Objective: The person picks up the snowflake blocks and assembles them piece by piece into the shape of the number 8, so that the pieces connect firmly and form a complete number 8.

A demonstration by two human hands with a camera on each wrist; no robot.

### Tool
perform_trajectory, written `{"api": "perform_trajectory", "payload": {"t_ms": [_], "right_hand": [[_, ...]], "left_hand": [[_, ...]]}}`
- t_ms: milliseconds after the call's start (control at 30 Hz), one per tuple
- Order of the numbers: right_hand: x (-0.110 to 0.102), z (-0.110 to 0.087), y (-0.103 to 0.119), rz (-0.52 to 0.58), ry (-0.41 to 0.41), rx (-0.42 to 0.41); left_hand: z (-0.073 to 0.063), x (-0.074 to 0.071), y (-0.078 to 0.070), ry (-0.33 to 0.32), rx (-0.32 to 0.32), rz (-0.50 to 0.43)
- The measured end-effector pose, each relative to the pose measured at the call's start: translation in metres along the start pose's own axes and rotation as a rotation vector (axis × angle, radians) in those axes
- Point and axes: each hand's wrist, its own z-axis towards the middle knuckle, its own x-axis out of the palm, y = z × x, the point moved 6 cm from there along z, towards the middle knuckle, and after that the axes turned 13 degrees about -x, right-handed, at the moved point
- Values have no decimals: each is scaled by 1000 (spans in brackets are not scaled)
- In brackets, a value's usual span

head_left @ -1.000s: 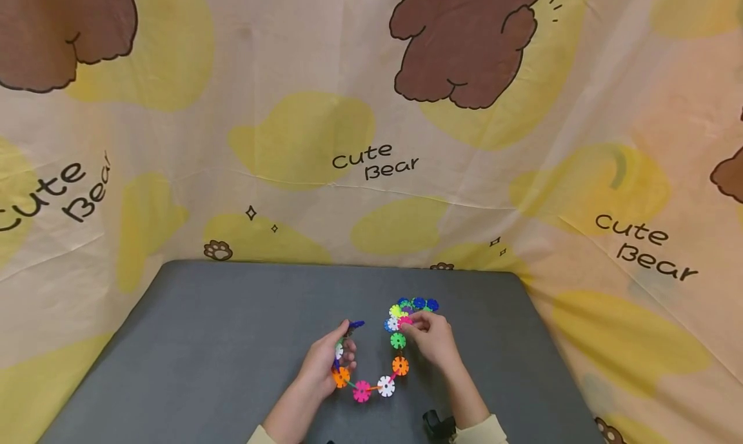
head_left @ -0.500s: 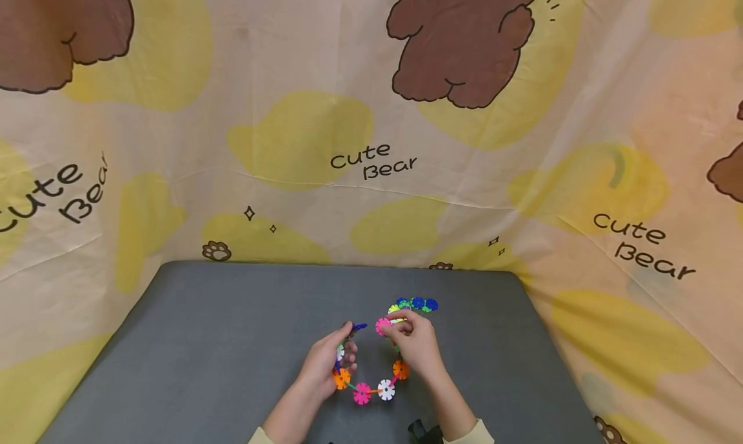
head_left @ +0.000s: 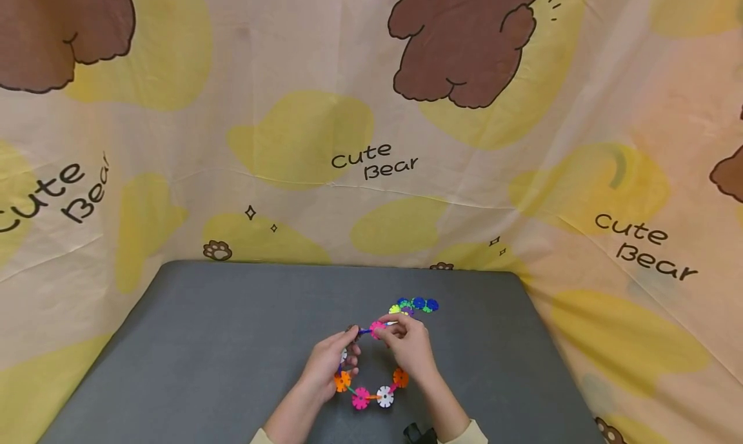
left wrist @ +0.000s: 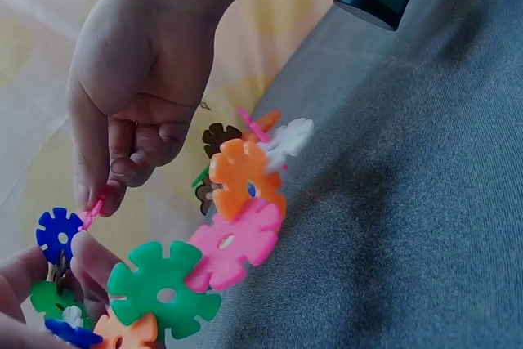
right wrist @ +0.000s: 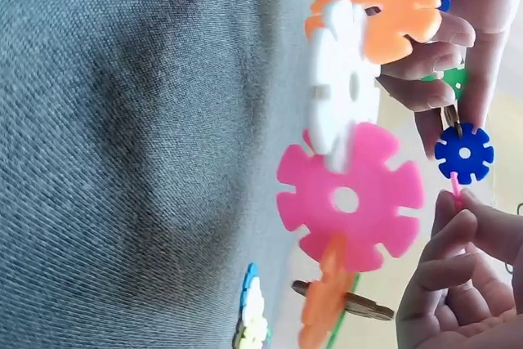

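A chain of plastic snowflake discs curves below both hands in the head view, with an orange disc (head_left: pixel 400 374), a white disc (head_left: pixel 380 392) and a pink one (head_left: pixel 360 392) along its low side. My left hand (head_left: pixel 327 360) holds one end of the chain, from which a blue disc (right wrist: pixel 478 154) sticks out past the thumb. Between thumb and fingers, my right hand (head_left: pixel 413 347) pinches another pink disc (head_left: pixel 376 329). That disc's edge meets the rim of the blue disc, close to the left fingertips. The right hand hides part of the chain behind it.
Several more discs, blue ones (head_left: pixel 418 302) and a yellow one (head_left: pixel 395 309) among them, lie beyond the right hand on the grey table (head_left: pixel 244 328). A black device (head_left: pixel 419 433) sits by the right wrist. A bear-print curtain (head_left: pixel 290 237) rises behind and beside the table.
My right hand has moved left with the pink disc, bringing it from the far discs to the blue disc. The left hand has stayed nearly in place, shifting slightly right.
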Motion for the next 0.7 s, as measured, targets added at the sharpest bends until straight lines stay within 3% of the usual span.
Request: {"api": "perform_trajectory", "payload": {"t_ms": [400, 700], "right_hand": [[0, -2, 3, 108, -104, -46], [-2, -5, 6, 94, -137, -31]], "left_hand": [[-3, 0, -5, -3, 15, 24], [-3, -3, -5, -42, 26, 37]]}}
